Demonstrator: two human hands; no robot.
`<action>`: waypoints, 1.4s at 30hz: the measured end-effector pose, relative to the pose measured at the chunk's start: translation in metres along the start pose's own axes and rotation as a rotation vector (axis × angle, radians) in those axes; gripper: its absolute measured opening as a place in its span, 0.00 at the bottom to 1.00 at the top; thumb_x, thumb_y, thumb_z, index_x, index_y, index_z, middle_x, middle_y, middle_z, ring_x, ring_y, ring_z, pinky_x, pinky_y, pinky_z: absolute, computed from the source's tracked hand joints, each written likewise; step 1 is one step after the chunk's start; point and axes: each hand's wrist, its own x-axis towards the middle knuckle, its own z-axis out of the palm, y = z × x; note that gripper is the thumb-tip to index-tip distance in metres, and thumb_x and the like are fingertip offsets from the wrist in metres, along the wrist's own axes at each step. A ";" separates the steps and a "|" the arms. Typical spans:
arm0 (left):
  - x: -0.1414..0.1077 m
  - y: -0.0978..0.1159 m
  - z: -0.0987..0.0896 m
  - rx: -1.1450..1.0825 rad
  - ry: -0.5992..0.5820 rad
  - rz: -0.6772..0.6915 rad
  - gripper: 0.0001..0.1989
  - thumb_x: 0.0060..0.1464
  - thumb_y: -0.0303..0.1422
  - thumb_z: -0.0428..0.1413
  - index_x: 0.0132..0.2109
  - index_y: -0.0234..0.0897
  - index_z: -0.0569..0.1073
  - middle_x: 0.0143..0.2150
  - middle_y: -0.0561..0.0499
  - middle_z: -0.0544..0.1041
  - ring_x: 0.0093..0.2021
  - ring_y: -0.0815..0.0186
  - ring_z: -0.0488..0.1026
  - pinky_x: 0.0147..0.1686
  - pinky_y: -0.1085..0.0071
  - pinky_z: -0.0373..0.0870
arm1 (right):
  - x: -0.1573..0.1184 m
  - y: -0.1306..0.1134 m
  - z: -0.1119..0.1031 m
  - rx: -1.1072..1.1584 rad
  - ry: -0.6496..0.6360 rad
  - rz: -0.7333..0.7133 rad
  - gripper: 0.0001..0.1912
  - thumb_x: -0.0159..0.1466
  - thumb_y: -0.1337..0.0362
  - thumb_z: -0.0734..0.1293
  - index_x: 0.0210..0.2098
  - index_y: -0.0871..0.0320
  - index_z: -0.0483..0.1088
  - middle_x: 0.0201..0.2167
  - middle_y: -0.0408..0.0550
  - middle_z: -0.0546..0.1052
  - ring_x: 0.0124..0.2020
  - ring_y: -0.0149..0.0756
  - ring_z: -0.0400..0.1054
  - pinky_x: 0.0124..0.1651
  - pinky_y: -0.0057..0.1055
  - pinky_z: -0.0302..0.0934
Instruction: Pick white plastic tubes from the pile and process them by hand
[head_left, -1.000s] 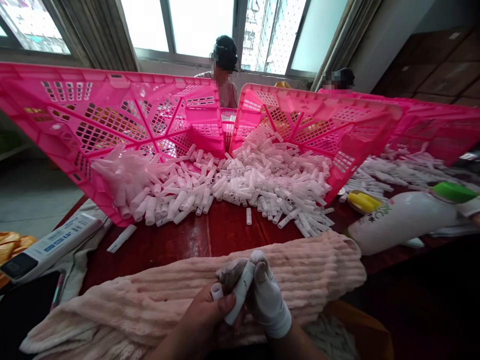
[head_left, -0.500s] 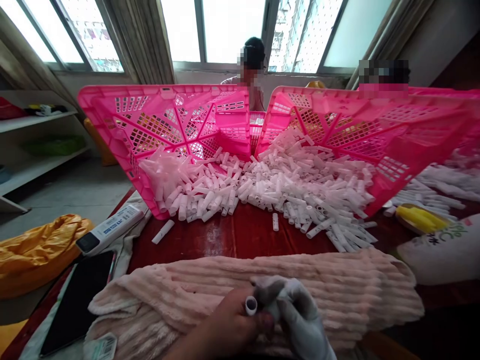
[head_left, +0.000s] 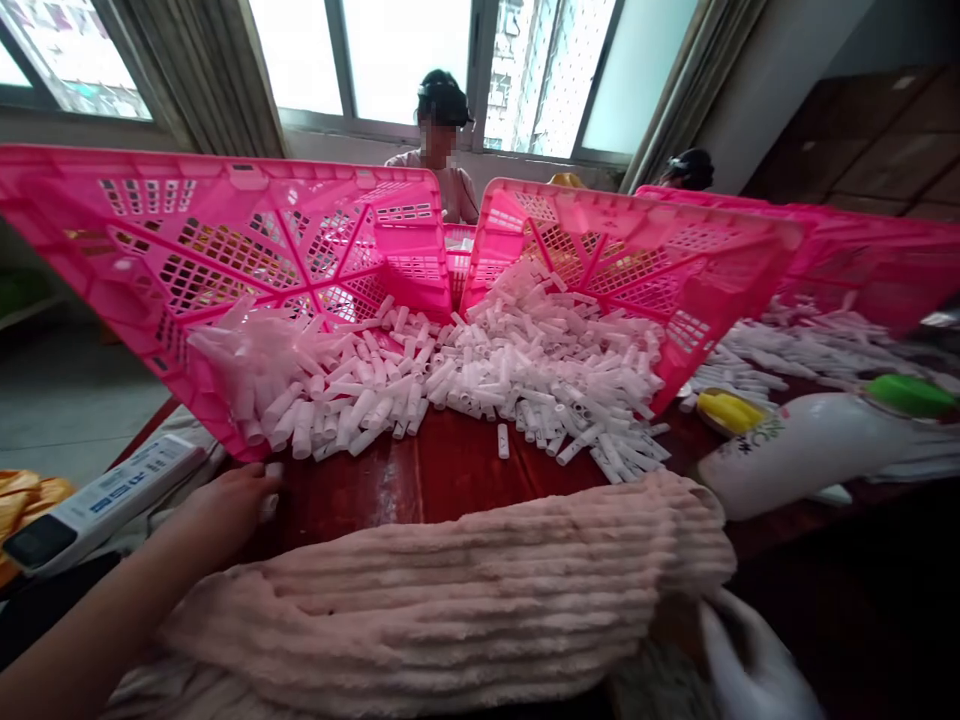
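Observation:
My bare left hand (head_left: pixel 229 508) is closed on a small white plastic tube (head_left: pixel 268 506) at the table's left, just in front of the pink basket's lower corner. Only a little of the tube shows past the fingers. At the lower right, beyond the towel's edge, is my right hand (head_left: pixel 757 665) in a white glove. It is blurred and in shadow, so whether it holds anything is unclear. Many loose white tubes (head_left: pixel 555 350) spill from two tipped pink baskets (head_left: pixel 300 165). One single tube (head_left: pixel 503 441) lies apart on the red table (head_left: pixel 450 470).
A ribbed pink towel (head_left: pixel 450 600) covers the table's front edge. On the right lies a white bottle (head_left: pixel 817 450) with a green cap, beside a yellow object (head_left: pixel 731 410). A long white box (head_left: pixel 105 500) lies at left. Across the table is a person (head_left: pixel 442 140) in a dark cap.
My hands have parted: the left reached forward and left to the tube near the basket corner, the right dropped to the lower right. The view has turned right.

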 end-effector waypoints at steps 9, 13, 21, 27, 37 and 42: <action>-0.018 0.053 0.001 -0.283 0.075 -0.018 0.19 0.50 0.34 0.49 0.48 0.39 0.76 0.50 0.46 0.77 0.48 0.55 0.74 0.51 0.65 0.68 | 0.120 -0.168 0.205 -0.128 -0.518 -0.067 0.11 0.62 0.73 0.71 0.44 0.66 0.70 0.43 0.57 0.67 0.51 0.52 0.59 0.57 0.42 0.55; -0.041 0.126 -0.006 -0.811 -0.004 0.006 0.21 0.58 0.44 0.49 0.55 0.40 0.70 0.51 0.48 0.77 0.51 0.58 0.73 0.51 0.69 0.68 | 0.119 -0.172 0.215 0.055 -0.596 0.033 0.10 0.71 0.63 0.66 0.44 0.66 0.66 0.31 0.49 0.67 0.37 0.42 0.67 0.46 0.37 0.64; -0.057 0.200 0.004 -1.232 -0.108 0.182 0.15 0.58 0.44 0.51 0.40 0.36 0.73 0.28 0.51 0.73 0.29 0.66 0.69 0.30 0.74 0.67 | 0.026 -0.213 0.159 1.117 -0.758 0.071 0.25 0.68 0.43 0.62 0.47 0.56 0.50 0.22 0.38 0.63 0.25 0.37 0.65 0.35 0.32 0.67; -0.059 0.203 0.021 -1.668 -0.275 0.101 0.18 0.57 0.48 0.51 0.35 0.35 0.68 0.21 0.55 0.69 0.19 0.72 0.62 0.19 0.77 0.60 | -0.024 -0.211 0.156 1.549 -0.811 0.176 0.20 0.70 0.57 0.74 0.36 0.60 0.60 0.37 0.50 0.70 0.38 0.39 0.68 0.41 0.28 0.66; -0.057 0.209 0.016 -1.682 -0.393 0.315 0.18 0.56 0.46 0.54 0.39 0.33 0.72 0.24 0.53 0.69 0.22 0.72 0.65 0.23 0.77 0.62 | -0.002 -0.208 0.155 1.542 -0.673 0.229 0.22 0.69 0.51 0.74 0.32 0.61 0.66 0.29 0.46 0.69 0.32 0.40 0.68 0.46 0.36 0.68; -0.056 0.213 0.008 -1.864 -0.492 0.348 0.19 0.55 0.48 0.55 0.36 0.33 0.72 0.22 0.53 0.69 0.20 0.73 0.63 0.22 0.76 0.59 | -0.025 -0.200 0.146 1.428 -0.739 0.230 0.20 0.73 0.50 0.70 0.36 0.61 0.69 0.34 0.50 0.70 0.38 0.42 0.68 0.40 0.27 0.68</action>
